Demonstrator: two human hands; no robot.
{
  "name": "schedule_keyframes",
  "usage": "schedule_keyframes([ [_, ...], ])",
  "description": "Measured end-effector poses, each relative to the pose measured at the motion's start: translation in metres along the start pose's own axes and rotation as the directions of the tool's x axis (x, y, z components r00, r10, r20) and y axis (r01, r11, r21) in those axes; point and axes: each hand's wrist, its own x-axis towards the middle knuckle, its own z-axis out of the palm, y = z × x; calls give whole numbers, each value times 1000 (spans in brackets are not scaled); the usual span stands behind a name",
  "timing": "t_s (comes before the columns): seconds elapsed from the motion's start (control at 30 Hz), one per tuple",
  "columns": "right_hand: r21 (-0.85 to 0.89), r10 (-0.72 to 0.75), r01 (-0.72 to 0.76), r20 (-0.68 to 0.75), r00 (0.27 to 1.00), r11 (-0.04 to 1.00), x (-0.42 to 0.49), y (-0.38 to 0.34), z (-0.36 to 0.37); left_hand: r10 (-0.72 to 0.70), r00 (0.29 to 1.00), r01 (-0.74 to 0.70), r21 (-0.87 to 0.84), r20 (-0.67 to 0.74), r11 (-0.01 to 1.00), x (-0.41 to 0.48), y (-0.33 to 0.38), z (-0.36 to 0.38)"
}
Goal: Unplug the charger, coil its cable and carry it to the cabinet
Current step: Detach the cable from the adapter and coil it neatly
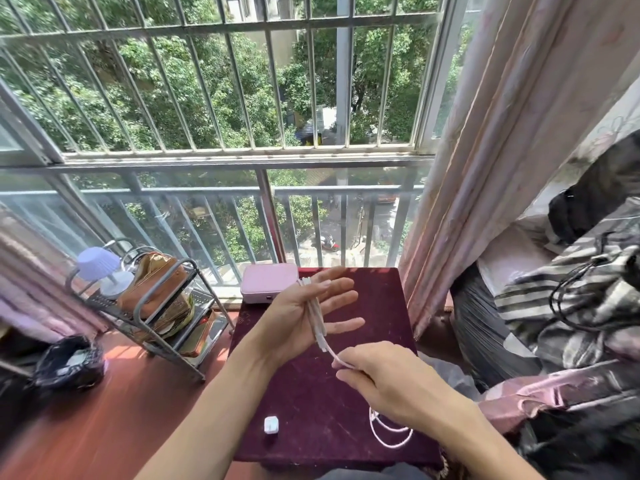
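A white charger cable (pixel 319 315) lies in several turns across the palm of my left hand (pixel 304 311), whose fingers are spread wide above the dark red table (pixel 377 306). My right hand (pixel 384 379) pinches the cable just below those turns, palm down. The loose rest of the cable (pixel 389 433) loops on the table under my right wrist. A small white charger plug (pixel 270 425) stands alone near the table's front edge, apart from both hands.
A pink box (pixel 268 287) sits at the table's far left corner by the barred window. A metal rack (pixel 152 306) with a brown bag and a small lamp (pixel 100 270) stands to the left. Curtains and piled clothes (pixel 568 306) crowd the right.
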Motion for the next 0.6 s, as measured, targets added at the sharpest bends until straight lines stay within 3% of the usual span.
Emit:
schedule_keyframes([
  [0.23, -55, -113, 116, 46, 993, 992, -3, -11, -43, -24, 998, 28, 73, -65, 997, -2, -6, 0],
  [0.6, -7, -148, 149, 48, 988, 989, 3, -13, -105, -173, 983, 149, 267, 66, 952, -4, -13, 17],
])
